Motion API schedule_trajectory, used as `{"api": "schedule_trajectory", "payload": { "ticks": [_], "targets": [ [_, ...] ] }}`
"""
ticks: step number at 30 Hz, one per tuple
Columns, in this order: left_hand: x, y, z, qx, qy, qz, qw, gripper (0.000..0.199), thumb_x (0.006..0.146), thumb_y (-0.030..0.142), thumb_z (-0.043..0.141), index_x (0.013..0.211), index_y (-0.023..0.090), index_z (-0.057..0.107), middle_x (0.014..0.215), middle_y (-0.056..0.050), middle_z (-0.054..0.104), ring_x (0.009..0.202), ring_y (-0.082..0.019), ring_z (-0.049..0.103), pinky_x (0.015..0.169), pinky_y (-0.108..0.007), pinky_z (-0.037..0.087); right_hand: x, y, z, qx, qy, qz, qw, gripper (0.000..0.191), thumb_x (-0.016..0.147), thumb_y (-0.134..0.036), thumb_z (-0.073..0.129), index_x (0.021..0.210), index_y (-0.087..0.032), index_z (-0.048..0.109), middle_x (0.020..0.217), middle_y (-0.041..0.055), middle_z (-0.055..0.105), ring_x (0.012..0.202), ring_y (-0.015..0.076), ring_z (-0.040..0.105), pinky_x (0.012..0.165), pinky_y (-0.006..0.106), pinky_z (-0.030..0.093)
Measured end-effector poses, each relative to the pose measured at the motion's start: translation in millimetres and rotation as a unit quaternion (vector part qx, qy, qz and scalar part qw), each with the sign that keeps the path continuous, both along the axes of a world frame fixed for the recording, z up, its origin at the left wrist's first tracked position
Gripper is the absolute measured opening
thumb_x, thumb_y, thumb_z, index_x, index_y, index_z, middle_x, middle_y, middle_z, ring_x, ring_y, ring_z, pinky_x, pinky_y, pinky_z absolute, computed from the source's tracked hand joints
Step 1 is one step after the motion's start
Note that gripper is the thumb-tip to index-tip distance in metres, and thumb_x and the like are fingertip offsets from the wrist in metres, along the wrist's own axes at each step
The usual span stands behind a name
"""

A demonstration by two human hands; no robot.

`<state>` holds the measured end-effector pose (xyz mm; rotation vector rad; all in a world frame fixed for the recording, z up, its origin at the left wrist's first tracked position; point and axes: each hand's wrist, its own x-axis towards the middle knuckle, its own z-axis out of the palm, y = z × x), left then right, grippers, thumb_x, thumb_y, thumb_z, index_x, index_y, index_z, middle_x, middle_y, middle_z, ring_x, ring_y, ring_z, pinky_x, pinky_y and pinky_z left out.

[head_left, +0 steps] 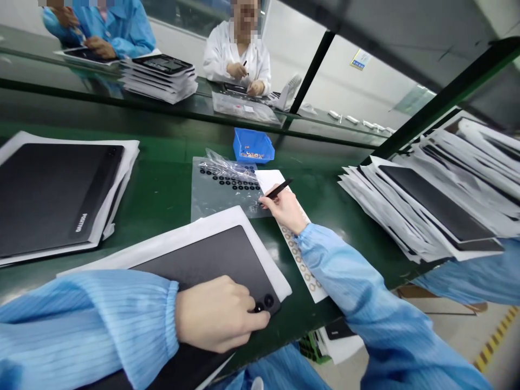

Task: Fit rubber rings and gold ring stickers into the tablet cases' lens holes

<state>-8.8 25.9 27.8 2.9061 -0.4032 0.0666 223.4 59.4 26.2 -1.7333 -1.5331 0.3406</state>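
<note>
My left hand [219,314] lies on the dark grey back cover of a tablet [211,260], its index finger stretched out at the round black camera lenses [268,300] in the corner. The other fingers curl under and are partly hidden. In my right hand [287,210] is a pair of slim black tweezers [278,189], pinched between thumb and fingers. Their tips are over the edge of a clear plastic sheet [215,203] bearing rows of black rings. Beneath my right hand and wrist runs a white strip [303,268] with round tan stickers.
A blue bin [253,146] of small parts stands behind the sheet. Stacked tablets with white liners sit at left [60,189] and right [430,200]. A green shelf edge [162,105] crosses the back. Two people [238,59] work beyond it.
</note>
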Motion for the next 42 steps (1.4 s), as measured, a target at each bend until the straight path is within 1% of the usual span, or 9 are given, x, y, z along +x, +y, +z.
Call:
{"api": "schedule_trajectory", "payload": {
  "ticks": [8, 14, 19, 23, 26, 31, 35, 39, 42],
  "targets": [
    [-2, 8, -6.8, 0.028, -0.075, 0.035, 0.996, 0.019, 0.086, 0.018, 0.051, 0.105, 0.015, 0.055, 0.073, -0.002, 0.062, 0.061, -0.018, 0.055, 0.049, -0.031, 0.038, 4, -14, 11.7, 0.047, -0.015, -0.003, 0.999, 0.017, 0.083, -0.032, 0.059, 0.077, -0.016, 0.059, 0.082, 0.0067, 0.069, 0.074, 0.0191, 0.065, 0.073, 0.030, 0.051],
    [-25, 45, -15.2, 0.046, -0.140, 0.351, 0.925, 0.024, 0.092, 0.021, 0.036, 0.108, 0.016, 0.053, 0.094, -0.009, 0.062, 0.087, -0.024, 0.058, 0.078, -0.035, 0.047, -4, -23, 21.0, -0.038, -0.029, 0.075, 0.996, 0.018, 0.088, -0.020, 0.050, 0.071, -0.016, 0.054, 0.067, 0.0043, 0.066, 0.062, 0.0160, 0.062, 0.064, 0.027, 0.047],
    [-45, 68, -17.6, 0.056, -0.094, 0.490, 0.865, 0.031, 0.091, 0.035, 0.037, 0.108, 0.012, 0.050, 0.099, -0.016, 0.061, 0.089, -0.031, 0.060, 0.075, -0.042, 0.048, -27, -35, 25.5, -0.103, -0.057, 0.156, 0.981, 0.023, 0.078, -0.009, 0.058, 0.059, -0.017, 0.049, 0.055, -0.0019, 0.054, 0.054, 0.0122, 0.051, 0.058, 0.024, 0.036],
    [-42, 66, -12.9, 0.026, -0.021, 0.507, 0.861, 0.022, 0.094, 0.031, 0.033, 0.082, 0.021, 0.048, 0.074, -0.004, 0.063, 0.068, -0.022, 0.064, 0.062, -0.029, 0.047, -40, -43, 27.6, -0.154, -0.066, 0.169, 0.971, 0.031, 0.080, -0.017, 0.061, 0.052, -0.017, 0.047, 0.047, -0.0044, 0.043, 0.046, 0.0100, 0.041, 0.052, 0.024, 0.029],
    [-37, 62, -8.9, 0.012, 0.002, 0.510, 0.860, 0.028, 0.094, 0.029, 0.029, 0.070, 0.022, 0.041, 0.070, -0.003, 0.059, 0.068, -0.021, 0.064, 0.063, -0.029, 0.046, -43, -46, 30.5, -0.233, -0.044, 0.146, 0.960, 0.035, 0.084, -0.025, 0.059, 0.052, -0.017, 0.049, 0.046, -0.0032, 0.047, 0.045, 0.0100, 0.042, 0.052, 0.024, 0.029],
    [-35, 59, -6.6, -0.018, 0.005, 0.524, 0.852, 0.026, 0.093, 0.030, 0.025, 0.070, 0.023, 0.036, 0.068, -0.005, 0.057, 0.071, -0.024, 0.064, 0.067, -0.031, 0.047, -38, -44, 33.1, -0.306, 0.036, 0.165, 0.937, 0.030, 0.078, -0.032, 0.065, 0.055, -0.016, 0.055, 0.051, -0.0017, 0.056, 0.048, 0.0103, 0.046, 0.051, 0.023, 0.032],
    [-37, 58, -6.0, -0.069, -0.003, 0.531, 0.845, 0.024, 0.092, 0.031, 0.025, 0.072, 0.022, 0.034, 0.068, -0.005, 0.057, 0.069, -0.024, 0.062, 0.066, -0.032, 0.046, -37, -45, 27.5, -0.319, 0.134, 0.167, 0.923, 0.028, 0.068, -0.030, 0.073, 0.060, -0.016, 0.049, 0.052, -0.0055, 0.050, 0.045, 0.0063, 0.040, 0.045, 0.020, 0.028],
    [-40, 65, -0.4, -0.152, -0.008, 0.521, 0.840, 0.026, 0.093, 0.036, 0.022, 0.078, 0.022, 0.038, 0.064, -0.001, 0.052, 0.064, -0.021, 0.058, 0.066, -0.031, 0.044, -42, -49, 20.8, -0.322, 0.331, 0.199, 0.864, 0.052, 0.057, -0.039, 0.082, 0.076, -0.021, 0.037, 0.055, -0.0135, 0.040, 0.035, 0.0007, 0.025, 0.034, 0.017, 0.018],
    [-42, 81, 8.9, -0.244, 0.024, 0.480, 0.842, 0.037, 0.089, 0.052, 0.027, 0.081, 0.020, 0.045, 0.067, 0.000, 0.052, 0.066, -0.018, 0.055, 0.066, -0.028, 0.045, -45, -51, 20.6, -0.285, 0.389, 0.213, 0.850, 0.058, 0.056, -0.043, 0.083, 0.086, -0.021, 0.039, 0.059, -0.0130, 0.042, 0.035, -0.0009, 0.022, 0.033, 0.016, 0.012]
  ]
}}
